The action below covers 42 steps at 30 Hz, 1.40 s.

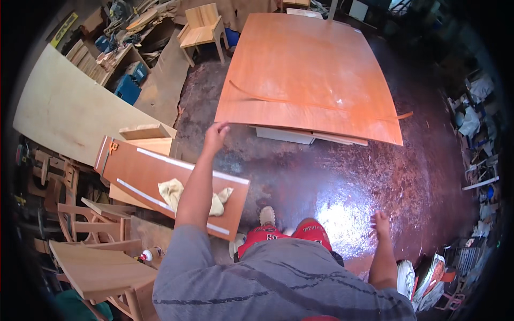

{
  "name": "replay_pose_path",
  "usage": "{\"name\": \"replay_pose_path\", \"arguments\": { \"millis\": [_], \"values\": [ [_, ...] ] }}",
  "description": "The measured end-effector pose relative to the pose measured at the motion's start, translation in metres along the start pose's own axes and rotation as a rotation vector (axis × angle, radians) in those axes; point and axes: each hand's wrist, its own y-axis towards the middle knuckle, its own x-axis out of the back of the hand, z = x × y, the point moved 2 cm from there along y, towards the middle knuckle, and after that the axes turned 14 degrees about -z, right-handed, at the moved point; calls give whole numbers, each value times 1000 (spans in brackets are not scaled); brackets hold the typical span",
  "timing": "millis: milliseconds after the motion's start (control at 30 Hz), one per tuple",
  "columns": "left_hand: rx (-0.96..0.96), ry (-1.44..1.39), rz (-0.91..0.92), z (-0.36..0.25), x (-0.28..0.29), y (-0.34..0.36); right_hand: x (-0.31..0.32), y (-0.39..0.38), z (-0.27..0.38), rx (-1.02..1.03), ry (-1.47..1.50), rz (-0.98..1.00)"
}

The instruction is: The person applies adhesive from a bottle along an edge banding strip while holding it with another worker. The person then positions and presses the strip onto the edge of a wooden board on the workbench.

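Note:
A large orange-brown wood panel [305, 64] lies raised off the floor ahead of me. A thin wooden strip [257, 97] curls across it and sticks out past its right edge. My left hand [215, 136] is at the panel's near left corner, fingers loosely bent and slightly apart; whether they touch the edge is hard to tell. Over the shiny floor at my right, my right hand [380, 223] hangs with nothing in it, fingers loosely apart. Under my left forearm lies a narrower brown board [144, 171] with white strips, a cream cloth [218, 206] and a small orange item [113, 147].
A wooden chair [202, 32] stands at the far left. Wooden chair frames [96, 224] crowd the near left, beside a pale sheet [64, 107]. Blue tool cases [128, 88] sit behind it. White pieces [284, 135] show beneath the panel. Clutter [479, 134] lines the right side.

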Motion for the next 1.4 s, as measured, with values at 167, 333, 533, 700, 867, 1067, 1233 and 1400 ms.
{"name": "replay_pose_path", "arguments": {
  "millis": [167, 333, 533, 700, 867, 1067, 1233, 1400],
  "values": [
    [368, -75, -91, 73, -58, 141, -6, 136, 98, 45, 129, -200],
    [444, -128, 18, 150, -97, 224, -13, 324, 178, -2, 469, -441],
    [856, 247, -30, 129, -138, 280, -3, 495, 303, 119, -240, -776],
    [958, 442, 84, 121, -154, 302, 17, 575, 327, 110, -354, -832],
    [1016, 454, 97, 181, -140, 314, 28, 636, 315, -135, -610, -663],
    [935, 598, 223, 186, -132, 306, 28, 659, 309, -206, -491, -548],
    [982, 576, 256, 156, -146, 308, 37, 674, 298, -113, -592, -438],
    [958, 605, 219, 147, -148, 307, 53, 699, 275, -116, -577, -436]
  ]
}}
